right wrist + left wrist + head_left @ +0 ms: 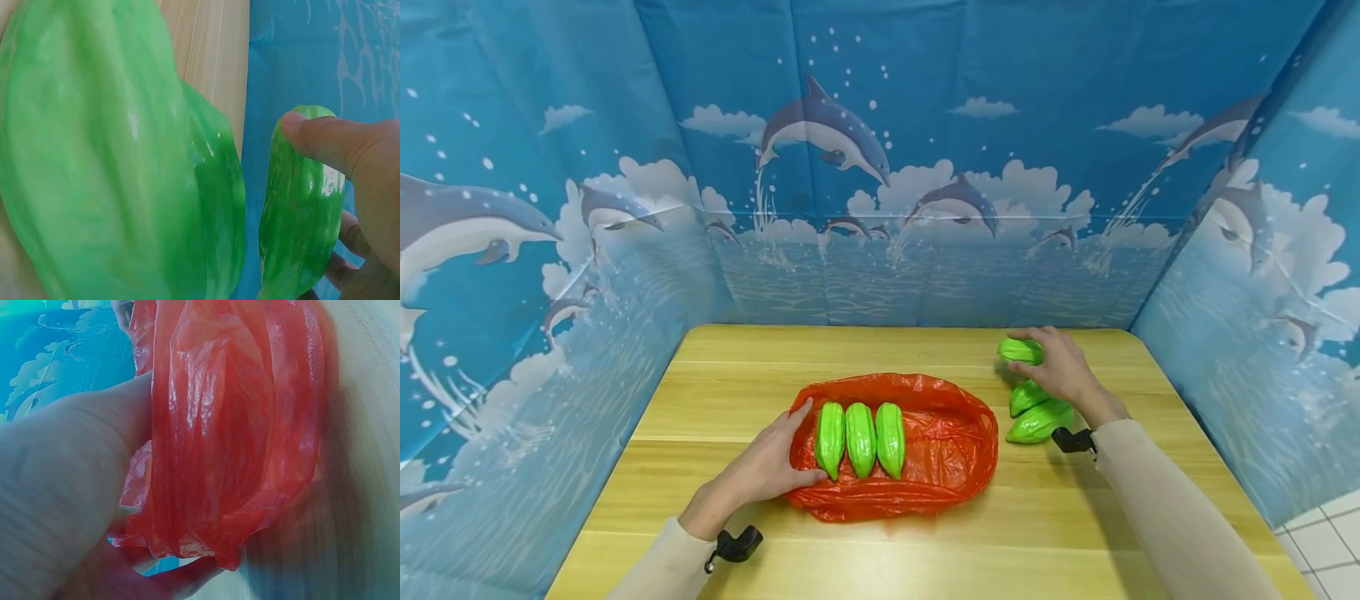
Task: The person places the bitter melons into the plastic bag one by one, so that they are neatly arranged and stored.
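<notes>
A red plastic bag lies spread open on the table, with three glossy green ribbed star fruits side by side in its left half. My left hand grips the bag's left rim; in the left wrist view the bag's side wall covers part of the fingers. At the right, my right hand pinches another star fruit between thumb and fingers. Just below that hand are two more star fruits, close together and partly covered by the hand.
The light wooden table bears everything. A blue dolphin-print sheet walls in the back and both sides. White floor tiles show beyond the right edge.
</notes>
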The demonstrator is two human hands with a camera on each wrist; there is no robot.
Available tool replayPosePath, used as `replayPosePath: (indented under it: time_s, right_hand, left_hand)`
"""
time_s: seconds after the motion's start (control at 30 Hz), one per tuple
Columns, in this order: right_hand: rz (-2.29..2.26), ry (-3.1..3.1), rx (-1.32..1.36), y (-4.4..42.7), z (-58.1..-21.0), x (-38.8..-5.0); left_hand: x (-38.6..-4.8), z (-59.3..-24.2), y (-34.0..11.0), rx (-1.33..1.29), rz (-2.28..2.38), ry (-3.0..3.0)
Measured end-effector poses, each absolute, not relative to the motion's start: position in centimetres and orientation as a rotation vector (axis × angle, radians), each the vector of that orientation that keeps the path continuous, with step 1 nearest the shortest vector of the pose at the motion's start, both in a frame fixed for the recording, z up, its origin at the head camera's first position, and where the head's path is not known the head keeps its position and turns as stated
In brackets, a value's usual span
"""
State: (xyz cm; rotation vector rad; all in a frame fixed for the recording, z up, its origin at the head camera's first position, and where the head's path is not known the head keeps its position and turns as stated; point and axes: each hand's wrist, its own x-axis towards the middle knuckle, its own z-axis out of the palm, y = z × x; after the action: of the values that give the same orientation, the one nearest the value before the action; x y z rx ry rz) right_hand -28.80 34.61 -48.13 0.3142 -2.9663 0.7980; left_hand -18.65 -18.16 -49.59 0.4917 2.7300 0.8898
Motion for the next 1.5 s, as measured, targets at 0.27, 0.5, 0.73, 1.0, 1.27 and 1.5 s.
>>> replayPosePath:
  time_s: [0.27, 0.5, 0.73, 1.0, 1.27, 1.5]
  right_hand:
    - [0.785, -2.933, 0.35, 33.8, -47.7, -28.5]
    - [0.762, -2.915, 0.357, 33.2, -47.5, -28.1]
    - [0.739, -2.899, 0.38, 32.6, -47.0, -27.6]
    - [0.712, -2.887, 0.394, 31.7, -46.4, -26.9]
    - [0.687, -2.855, 0.425, 31.0, -46.1, -26.4]
    - [0.675, -2.835, 0.461, 30.5, -45.5, -25.9]
  left_hand:
    - [-18.6, -49.5, -18.1, 0.481, 0.89, 2.733]
    - [-18.6, -49.5, -18.1, 0.474, 0.886, 2.729]
    - [-18.4, -49.5, -18.1, 0.466, 0.898, 2.723]
    - [-18.3, -49.5, -18.1, 0.457, 0.89, 2.732]
    - [-18.3, -49.7, -18.1, 0.457, 0.887, 2.747]
    - [-18.3, -49.5, -18.1, 0.462, 0.889, 2.748]
